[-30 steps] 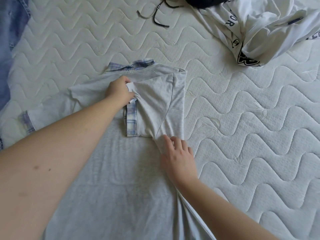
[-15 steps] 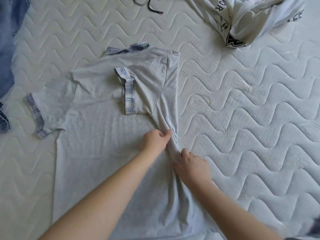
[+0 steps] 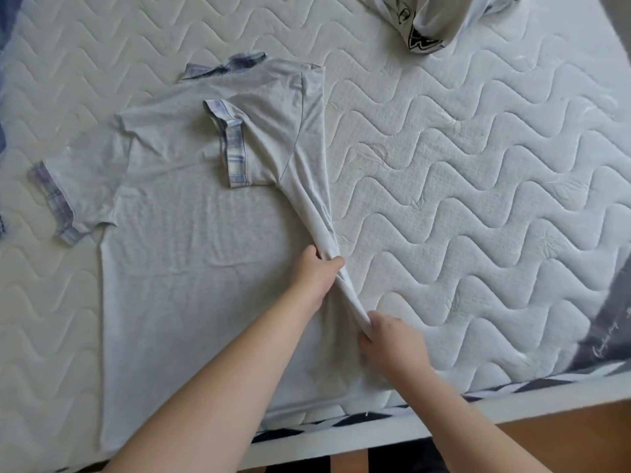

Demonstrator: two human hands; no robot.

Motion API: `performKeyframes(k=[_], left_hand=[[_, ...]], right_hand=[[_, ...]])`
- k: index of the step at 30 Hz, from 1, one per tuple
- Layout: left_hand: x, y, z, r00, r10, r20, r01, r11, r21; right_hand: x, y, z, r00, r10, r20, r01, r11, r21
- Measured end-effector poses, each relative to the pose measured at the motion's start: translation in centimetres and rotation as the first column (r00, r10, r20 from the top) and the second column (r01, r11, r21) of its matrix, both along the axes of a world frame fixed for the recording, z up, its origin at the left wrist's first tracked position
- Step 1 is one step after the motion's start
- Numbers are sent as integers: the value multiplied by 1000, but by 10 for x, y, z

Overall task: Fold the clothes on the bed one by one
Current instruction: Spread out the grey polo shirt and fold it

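A light grey T-shirt (image 3: 184,268) with plaid cuffs and collar lies flat on the white quilted mattress (image 3: 478,199). Its right sleeve is folded inward over the chest, and its left sleeve lies spread out at the left. The shirt's right side edge is gathered into a raised ridge. My left hand (image 3: 316,271) pinches that ridge at mid-length. My right hand (image 3: 389,339) grips the same ridge lower down, nearer the hem.
A crumpled white garment with black print (image 3: 433,25) lies at the top right. Blue denim (image 3: 3,131) shows at the left edge. The mattress's near edge (image 3: 375,428) and a wooden floor (image 3: 563,438) lie below. A grey cloth (image 3: 611,322) enters at the right.
My left hand left the folded sleeve and came down to the shirt's right edge. Both hands now hold that edge, bunched and lifted. The view has shifted toward the bed's near edge.
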State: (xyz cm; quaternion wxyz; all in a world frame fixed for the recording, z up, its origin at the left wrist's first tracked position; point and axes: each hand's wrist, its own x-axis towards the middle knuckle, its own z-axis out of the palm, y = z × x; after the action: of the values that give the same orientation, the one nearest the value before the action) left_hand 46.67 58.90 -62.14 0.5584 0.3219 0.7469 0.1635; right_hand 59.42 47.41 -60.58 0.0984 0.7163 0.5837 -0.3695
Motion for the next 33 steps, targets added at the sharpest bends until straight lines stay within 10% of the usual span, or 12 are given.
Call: performKeyframes(k=[15, 33], left_hand=[[11, -68, 19, 804, 225, 551, -58, 951, -304], [-42, -156, 6, 940, 134, 315, -78, 980, -185]], right_hand=[[-26, -74, 71, 965, -255, 57, 244, 957, 160], [-55, -134, 28, 1000, -27, 15, 13, 800, 600]])
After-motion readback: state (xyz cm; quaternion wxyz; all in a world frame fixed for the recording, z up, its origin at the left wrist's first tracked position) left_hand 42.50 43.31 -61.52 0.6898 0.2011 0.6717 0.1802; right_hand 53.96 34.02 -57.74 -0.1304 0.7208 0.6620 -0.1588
